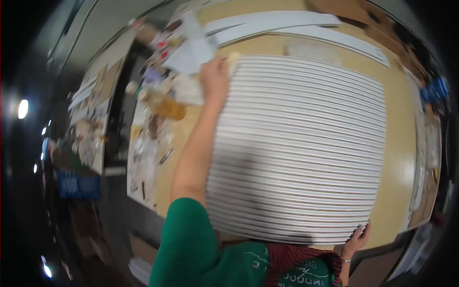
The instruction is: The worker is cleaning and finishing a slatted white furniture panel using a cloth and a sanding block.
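Amber bottle point(166, 106), blue crate point(79, 185), perhaps a blue cup point(435, 89)

Left of the ribbed white panel point(296, 148), small clutter point(153, 74) is too blurred to identify; at the panel's far left corner, the left hand point(216, 79) blurs.

Counter point(404, 191) is decently lit, soft glare on its right side; grey shadow sits on the ribbed white panel's point(306, 143) lower left. Far left is dark, lamp point(23, 109) blown out. Left hand point(215, 79) is blurred, fisheye bends edges, corners black.
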Demonstrator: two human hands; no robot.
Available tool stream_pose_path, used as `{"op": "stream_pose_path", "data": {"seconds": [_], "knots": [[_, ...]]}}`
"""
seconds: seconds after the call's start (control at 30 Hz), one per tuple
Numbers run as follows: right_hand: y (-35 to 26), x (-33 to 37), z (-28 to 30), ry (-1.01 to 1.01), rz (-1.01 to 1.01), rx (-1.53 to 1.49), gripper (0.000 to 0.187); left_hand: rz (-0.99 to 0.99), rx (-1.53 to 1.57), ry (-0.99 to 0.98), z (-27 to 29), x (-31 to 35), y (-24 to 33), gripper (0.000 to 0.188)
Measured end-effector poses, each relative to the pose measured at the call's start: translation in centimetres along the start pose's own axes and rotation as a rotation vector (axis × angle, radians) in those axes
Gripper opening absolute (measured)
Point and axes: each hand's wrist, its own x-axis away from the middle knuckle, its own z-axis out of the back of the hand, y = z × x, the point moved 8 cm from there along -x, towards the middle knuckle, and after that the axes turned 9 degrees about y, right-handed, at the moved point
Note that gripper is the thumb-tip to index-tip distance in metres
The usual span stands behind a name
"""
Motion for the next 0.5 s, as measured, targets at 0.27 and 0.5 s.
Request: {"op": "stream_pose_path", "data": {"seconds": [0.27,0.5], "knots": [[-1.8,-0.1,-1.0,0.023,0.084,-0.033,0.043,-0.051,-0.341,0.192,23.3,12.4,-9.5,0.015],[-1.1,-0.9,-1.1,-0.015,0.098,-0.054,0.043,0.088,-0.859,0.083,34.8,20.0,-21.4,0.015]]}}
